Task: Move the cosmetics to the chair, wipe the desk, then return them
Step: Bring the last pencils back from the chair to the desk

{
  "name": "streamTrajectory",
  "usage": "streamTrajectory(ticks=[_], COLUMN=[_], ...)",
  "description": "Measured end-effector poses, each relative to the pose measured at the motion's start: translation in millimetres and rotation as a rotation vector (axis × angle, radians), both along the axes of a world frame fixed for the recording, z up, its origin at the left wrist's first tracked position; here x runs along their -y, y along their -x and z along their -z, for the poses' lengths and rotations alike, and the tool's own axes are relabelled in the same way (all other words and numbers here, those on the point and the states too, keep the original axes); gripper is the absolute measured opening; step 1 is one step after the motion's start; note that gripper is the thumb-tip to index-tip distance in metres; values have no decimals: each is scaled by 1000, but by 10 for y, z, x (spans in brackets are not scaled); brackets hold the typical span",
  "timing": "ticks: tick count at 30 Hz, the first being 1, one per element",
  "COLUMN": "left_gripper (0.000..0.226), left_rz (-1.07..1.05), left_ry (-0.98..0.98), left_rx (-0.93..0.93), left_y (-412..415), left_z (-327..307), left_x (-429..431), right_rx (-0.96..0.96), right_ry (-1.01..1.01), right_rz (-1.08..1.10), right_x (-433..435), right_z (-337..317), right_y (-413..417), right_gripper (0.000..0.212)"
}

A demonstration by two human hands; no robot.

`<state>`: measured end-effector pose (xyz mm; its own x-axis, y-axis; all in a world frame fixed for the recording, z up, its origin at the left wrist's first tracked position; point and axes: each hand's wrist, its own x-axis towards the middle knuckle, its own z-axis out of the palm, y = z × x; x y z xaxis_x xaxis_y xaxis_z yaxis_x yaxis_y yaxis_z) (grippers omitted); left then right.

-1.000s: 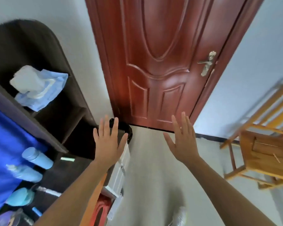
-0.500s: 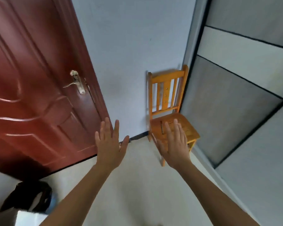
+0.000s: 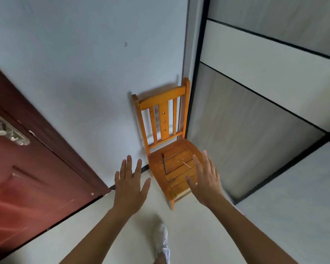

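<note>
Orange wood shows past straight, slightly spread fingers: the right hand (image 3: 206, 180), palm down and holding nothing, is over the near right part of the seat; whether it touches the seat I cannot tell. The left hand (image 3: 131, 185), fingers likewise spread and empty, hangs just left of the seat above the pale floor (image 3: 103, 225). The chair (image 3: 164, 119) stands in the far corner, its back to the white wall (image 3: 74, 63), with grey panels (image 3: 255, 140) on its right. A dark thin stick (image 3: 164, 166) and a paler stick (image 3: 186, 164) lie on its slats. A red-brown door (image 3: 27, 178) is on the left, and a white shoe (image 3: 161, 239) is nearest.
</note>
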<state>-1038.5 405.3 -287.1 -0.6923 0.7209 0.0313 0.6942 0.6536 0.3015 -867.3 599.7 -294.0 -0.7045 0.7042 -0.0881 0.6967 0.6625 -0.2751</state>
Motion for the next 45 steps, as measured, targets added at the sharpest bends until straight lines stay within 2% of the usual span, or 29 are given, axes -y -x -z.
streamTrajectory(ticks=[7,11,15,19,23,27,30,32,36,38,42,45], left_gripper=[76,71,64,66,70,75,73,70,42,28,26,27], left_rz=[1,-13,-68,-177,-322,-392,-428,-478,-613,-643,-625,-626], left_ry=[16,58,12,120,127,271,303,297,85,15,44,-43], left_rx=[61,126,164,249,327,480,459,365,183,173,325,424], left_y=[916,1269,1459,1488,1427,1311,1251,1198,1076,1040,1085,1173], left_z=[212,411,897,1626,2578,3606,4220,4492,4763,4820,4672,4259], left_x=[-1148,-1690,-2064,-2340,-2523,-2681,-2771,-2838,-2966,-2981,-2897,-2763], right_rx=[81,132,161,197,234,293,263,228,14,-15,40,38], right_ry=[-18,51,162,236,306,381,373,324,252,267,336,372], right_rz=[78,120,97,66,68,54,94,114,117,108,98,62], right_x=[-1036,-1469,-1814,-2111,-2248,-2355,-2389,-2357,-2260,-2252,-2294,-2331], right_z=[131,310,761,1524,2538,3470,4003,4248,4530,4572,4437,4093], right_y=[942,1313,1560,1725,1778,1724,1712,1708,1731,1757,1785,1826], right_gripper=[76,76,75,73,73,69,61,53,26,22,24,26])
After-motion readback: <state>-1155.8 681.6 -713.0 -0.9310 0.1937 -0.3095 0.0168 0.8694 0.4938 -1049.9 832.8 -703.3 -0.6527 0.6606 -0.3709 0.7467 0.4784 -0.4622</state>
